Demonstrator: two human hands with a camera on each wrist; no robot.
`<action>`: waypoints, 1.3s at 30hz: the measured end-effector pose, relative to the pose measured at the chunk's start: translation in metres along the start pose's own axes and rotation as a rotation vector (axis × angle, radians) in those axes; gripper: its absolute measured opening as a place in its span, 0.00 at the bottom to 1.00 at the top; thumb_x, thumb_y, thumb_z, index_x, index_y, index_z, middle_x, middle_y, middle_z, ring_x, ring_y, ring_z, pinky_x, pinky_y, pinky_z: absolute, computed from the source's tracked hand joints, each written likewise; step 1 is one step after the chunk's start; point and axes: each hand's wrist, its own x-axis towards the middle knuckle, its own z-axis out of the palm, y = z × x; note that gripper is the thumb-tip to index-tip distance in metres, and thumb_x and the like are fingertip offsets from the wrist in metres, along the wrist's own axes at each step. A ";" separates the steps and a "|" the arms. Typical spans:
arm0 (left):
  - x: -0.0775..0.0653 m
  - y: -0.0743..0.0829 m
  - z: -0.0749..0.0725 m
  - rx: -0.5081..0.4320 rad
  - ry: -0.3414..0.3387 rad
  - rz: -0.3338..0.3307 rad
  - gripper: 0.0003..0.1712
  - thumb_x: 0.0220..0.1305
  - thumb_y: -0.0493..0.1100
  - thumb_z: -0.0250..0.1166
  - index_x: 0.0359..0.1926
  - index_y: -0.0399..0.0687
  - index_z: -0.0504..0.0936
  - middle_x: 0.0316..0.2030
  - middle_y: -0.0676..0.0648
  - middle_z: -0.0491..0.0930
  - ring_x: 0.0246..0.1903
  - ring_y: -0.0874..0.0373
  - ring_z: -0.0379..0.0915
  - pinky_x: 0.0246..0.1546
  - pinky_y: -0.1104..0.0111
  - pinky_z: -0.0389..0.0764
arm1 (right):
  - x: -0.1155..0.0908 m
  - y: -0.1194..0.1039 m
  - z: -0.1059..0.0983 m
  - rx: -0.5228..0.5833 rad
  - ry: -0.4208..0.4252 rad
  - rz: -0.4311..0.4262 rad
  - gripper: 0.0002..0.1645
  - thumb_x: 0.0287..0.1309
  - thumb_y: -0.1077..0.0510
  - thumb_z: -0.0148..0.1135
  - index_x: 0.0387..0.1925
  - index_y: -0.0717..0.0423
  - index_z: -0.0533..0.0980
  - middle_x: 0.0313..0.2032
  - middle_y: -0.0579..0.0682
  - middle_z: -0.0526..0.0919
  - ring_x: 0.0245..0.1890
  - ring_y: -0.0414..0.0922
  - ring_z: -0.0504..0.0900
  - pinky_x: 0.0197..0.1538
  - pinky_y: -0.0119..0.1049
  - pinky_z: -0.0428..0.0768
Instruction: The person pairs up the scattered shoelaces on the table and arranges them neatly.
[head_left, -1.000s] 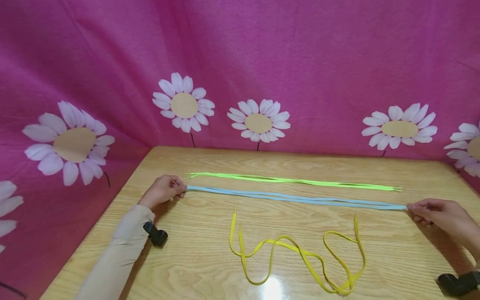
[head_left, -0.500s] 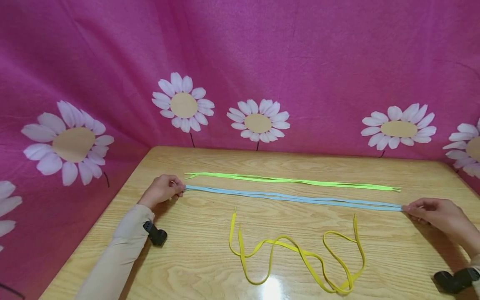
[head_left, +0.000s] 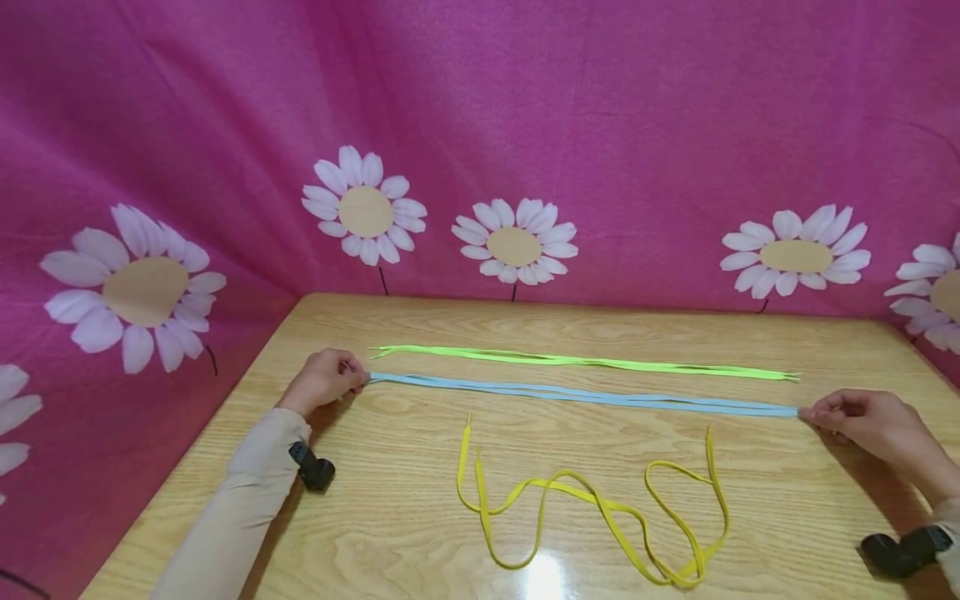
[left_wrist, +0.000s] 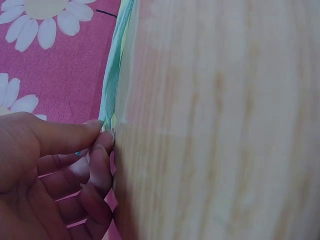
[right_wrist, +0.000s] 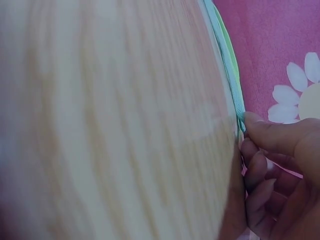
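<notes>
A light blue shoelace (head_left: 570,395), doubled into parallel strands, stretches across the table between both hands. My left hand (head_left: 322,382) pinches its left end between thumb and forefinger; the left wrist view shows this pinch on the lace (left_wrist: 111,82) close up. At the other end, my right hand (head_left: 873,423) pinches the strands together, and in the right wrist view the thumb (right_wrist: 265,132) presses on the lace end. Behind it, a neon green shoelace (head_left: 525,359) lies doubled and nearly straight. Nearer the front, a yellow shoelace (head_left: 600,500) lies in loose curves with its tips spread apart.
The wooden table (head_left: 390,517) has its far edge against a pink cloth (head_left: 637,125) printed with white daisies. A black wrist camera (head_left: 311,468) sits on the left sleeve, another black camera (head_left: 903,552) at the right wrist. Light glares near the front edge.
My right hand has shifted a little to the left and slightly back, still pinching the blue shoelace end. The left hand stays almost in place. The green and yellow laces have not moved.
</notes>
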 end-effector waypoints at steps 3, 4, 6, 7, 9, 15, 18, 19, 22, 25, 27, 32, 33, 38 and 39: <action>0.000 -0.001 0.000 0.011 0.000 0.010 0.07 0.67 0.38 0.61 0.35 0.37 0.79 0.26 0.46 0.79 0.24 0.57 0.69 0.25 0.70 0.70 | 0.001 -0.001 0.000 0.008 -0.004 0.009 0.20 0.65 0.51 0.59 0.36 0.69 0.76 0.26 0.48 0.78 0.23 0.38 0.70 0.25 0.32 0.71; 0.000 -0.001 0.000 0.012 0.001 0.013 0.07 0.67 0.39 0.61 0.34 0.37 0.79 0.25 0.46 0.79 0.23 0.57 0.69 0.25 0.70 0.70 | 0.001 -0.001 0.000 0.010 -0.007 0.014 0.20 0.65 0.51 0.59 0.36 0.70 0.76 0.26 0.49 0.78 0.23 0.38 0.71 0.25 0.32 0.71; 0.000 -0.001 -0.001 0.013 0.001 0.020 0.08 0.67 0.39 0.61 0.34 0.37 0.79 0.25 0.46 0.79 0.23 0.57 0.69 0.24 0.70 0.70 | 0.002 0.001 0.000 0.005 -0.006 0.017 0.20 0.66 0.52 0.58 0.37 0.70 0.76 0.26 0.49 0.78 0.23 0.38 0.71 0.25 0.32 0.71; 0.000 -0.002 -0.001 0.014 0.001 0.025 0.08 0.67 0.39 0.62 0.34 0.37 0.79 0.25 0.46 0.79 0.23 0.58 0.69 0.24 0.70 0.70 | 0.003 0.002 0.001 0.003 -0.003 0.022 0.20 0.65 0.51 0.59 0.37 0.69 0.76 0.26 0.49 0.78 0.23 0.38 0.71 0.25 0.32 0.71; 0.000 -0.002 -0.001 0.011 0.000 0.030 0.08 0.66 0.39 0.62 0.34 0.37 0.79 0.25 0.46 0.79 0.23 0.58 0.70 0.24 0.70 0.70 | 0.004 0.004 0.001 0.003 0.001 0.030 0.21 0.65 0.50 0.59 0.37 0.69 0.76 0.26 0.48 0.78 0.23 0.38 0.71 0.25 0.32 0.71; 0.000 -0.003 -0.001 -0.011 -0.005 0.065 0.07 0.66 0.39 0.62 0.36 0.38 0.80 0.25 0.47 0.80 0.23 0.58 0.71 0.25 0.69 0.71 | 0.007 0.013 0.002 0.030 -0.011 0.041 0.21 0.68 0.52 0.56 0.39 0.71 0.76 0.27 0.50 0.78 0.24 0.40 0.71 0.26 0.33 0.72; 0.000 -0.004 -0.001 -0.016 -0.002 0.088 0.07 0.66 0.38 0.62 0.37 0.37 0.82 0.25 0.46 0.80 0.24 0.57 0.72 0.25 0.69 0.72 | 0.008 0.016 0.003 0.055 -0.024 0.060 0.23 0.69 0.50 0.53 0.41 0.71 0.75 0.27 0.51 0.76 0.25 0.42 0.70 0.26 0.34 0.72; -0.001 -0.004 -0.001 -0.014 0.002 0.094 0.07 0.65 0.38 0.63 0.38 0.38 0.82 0.26 0.46 0.80 0.24 0.57 0.72 0.25 0.69 0.72 | 0.008 0.016 0.003 0.056 -0.020 0.065 0.24 0.70 0.49 0.53 0.41 0.71 0.75 0.26 0.50 0.75 0.24 0.42 0.69 0.25 0.34 0.72; -0.001 -0.004 -0.001 0.010 0.019 0.112 0.06 0.63 0.38 0.65 0.38 0.38 0.84 0.26 0.47 0.79 0.25 0.57 0.71 0.26 0.69 0.72 | 0.008 0.016 0.003 0.065 -0.013 0.080 0.25 0.70 0.48 0.53 0.41 0.71 0.75 0.25 0.50 0.75 0.24 0.42 0.69 0.25 0.35 0.73; -0.002 -0.004 -0.001 0.018 0.034 0.110 0.06 0.61 0.39 0.68 0.36 0.40 0.85 0.26 0.48 0.77 0.25 0.57 0.69 0.26 0.68 0.71 | 0.008 0.017 0.003 0.074 -0.010 0.077 0.26 0.70 0.48 0.52 0.41 0.72 0.75 0.25 0.50 0.75 0.23 0.42 0.69 0.25 0.36 0.73; -0.002 -0.004 -0.001 0.013 0.038 0.103 0.06 0.59 0.40 0.69 0.35 0.40 0.85 0.26 0.48 0.77 0.24 0.57 0.68 0.26 0.68 0.70 | 0.008 0.017 0.003 0.086 -0.017 0.072 0.26 0.70 0.48 0.52 0.41 0.72 0.75 0.25 0.50 0.75 0.22 0.42 0.69 0.24 0.36 0.73; -0.003 -0.005 -0.002 -0.019 0.029 0.087 0.07 0.57 0.39 0.71 0.34 0.40 0.83 0.25 0.49 0.76 0.21 0.58 0.69 0.24 0.68 0.70 | 0.008 0.019 0.004 0.098 -0.016 0.084 0.27 0.69 0.47 0.53 0.40 0.72 0.75 0.24 0.49 0.75 0.22 0.41 0.69 0.24 0.36 0.73; -0.003 -0.005 -0.001 -0.021 0.025 0.088 0.07 0.57 0.39 0.71 0.34 0.40 0.83 0.24 0.49 0.75 0.21 0.59 0.69 0.23 0.69 0.70 | 0.009 0.019 0.004 0.100 -0.011 0.089 0.28 0.69 0.46 0.53 0.40 0.72 0.75 0.24 0.49 0.75 0.21 0.41 0.70 0.24 0.36 0.73; -0.003 -0.005 -0.002 -0.013 0.018 0.092 0.10 0.57 0.38 0.71 0.37 0.39 0.81 0.25 0.49 0.73 0.23 0.57 0.67 0.25 0.68 0.68 | 0.010 0.021 0.005 0.127 0.005 0.095 0.33 0.66 0.42 0.56 0.43 0.74 0.73 0.25 0.48 0.77 0.22 0.40 0.73 0.25 0.35 0.77; -0.002 -0.005 -0.002 -0.008 0.018 0.092 0.10 0.57 0.38 0.71 0.38 0.39 0.80 0.25 0.48 0.72 0.24 0.57 0.67 0.26 0.68 0.68 | 0.010 0.021 0.004 0.129 0.004 0.090 0.34 0.65 0.42 0.56 0.44 0.74 0.72 0.25 0.48 0.78 0.22 0.40 0.73 0.25 0.35 0.77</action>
